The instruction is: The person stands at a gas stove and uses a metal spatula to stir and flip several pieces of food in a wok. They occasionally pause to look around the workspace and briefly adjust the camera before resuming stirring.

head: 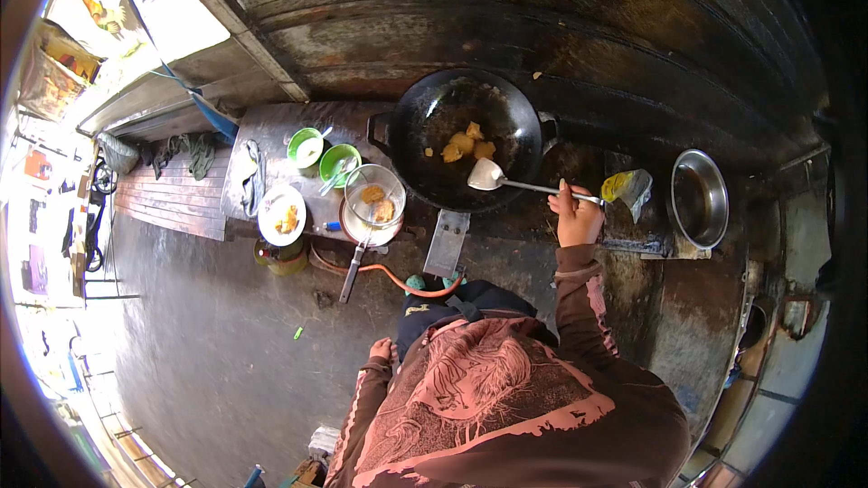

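Observation:
My right hand [580,213] grips the handle of a metal wok spatula [485,175]. The spatula's blade rests inside a large black wok [434,102], just in front of a small cluster of golden fried pieces [462,144]. A smaller crumb lies apart to their left. Low at my side hangs my left hand [383,350], fingers curled in, with no object visible in it. To the wok's left, a wire strainer [354,179] with a dark handle [350,274] holds two browned pieces [378,203] and sits over a plate [391,236].
Left on the table [271,125] stand two green bowls [296,149] with utensils and a white plate [268,220] of food. On the right are a crumpled plastic bag [634,190] and a metal basin [700,200]. An orange hose [386,271] loops below the table edge, near a gas cylinder [285,261].

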`<state>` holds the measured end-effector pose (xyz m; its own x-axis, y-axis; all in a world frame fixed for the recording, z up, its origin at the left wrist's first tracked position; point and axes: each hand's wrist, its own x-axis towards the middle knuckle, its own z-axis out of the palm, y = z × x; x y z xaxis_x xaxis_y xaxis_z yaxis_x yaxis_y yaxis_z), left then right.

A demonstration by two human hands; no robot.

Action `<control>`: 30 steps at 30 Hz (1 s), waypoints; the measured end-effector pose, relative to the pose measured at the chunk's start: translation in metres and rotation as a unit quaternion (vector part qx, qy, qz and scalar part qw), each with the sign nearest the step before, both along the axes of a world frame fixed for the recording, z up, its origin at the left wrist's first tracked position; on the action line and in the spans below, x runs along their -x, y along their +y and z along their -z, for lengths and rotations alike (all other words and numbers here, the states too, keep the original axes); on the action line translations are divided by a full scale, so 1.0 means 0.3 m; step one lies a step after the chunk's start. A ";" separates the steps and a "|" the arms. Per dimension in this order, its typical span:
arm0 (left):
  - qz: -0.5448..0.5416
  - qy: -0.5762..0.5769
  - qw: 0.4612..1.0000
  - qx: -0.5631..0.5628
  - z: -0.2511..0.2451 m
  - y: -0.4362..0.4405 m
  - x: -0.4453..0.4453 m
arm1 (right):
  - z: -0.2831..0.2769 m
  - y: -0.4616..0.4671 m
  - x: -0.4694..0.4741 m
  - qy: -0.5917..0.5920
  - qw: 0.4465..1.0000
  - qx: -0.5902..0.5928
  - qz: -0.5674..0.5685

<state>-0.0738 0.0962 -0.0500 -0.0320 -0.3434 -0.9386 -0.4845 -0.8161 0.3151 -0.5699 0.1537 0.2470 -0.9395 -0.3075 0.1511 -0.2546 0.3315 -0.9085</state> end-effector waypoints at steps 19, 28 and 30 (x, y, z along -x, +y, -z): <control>-0.084 -0.004 0.996 0.031 -0.054 0.035 -0.022 | 0.177 0.004 0.078 -0.100 0.993 0.055 0.002; 0.019 -0.021 0.999 0.026 0.012 0.036 -0.047 | 0.202 -0.060 0.070 -0.093 0.991 0.080 -0.048; -0.026 -0.010 0.999 0.016 0.022 0.026 -0.049 | 0.185 -0.017 0.094 -0.122 0.987 0.104 -0.028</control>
<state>-0.0591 0.1041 -0.0565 0.0060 -0.3742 -0.9273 -0.4482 -0.8300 0.3320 -0.5982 0.1486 0.1914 -0.9384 -0.3454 -0.0128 -0.0316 0.1224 -0.9920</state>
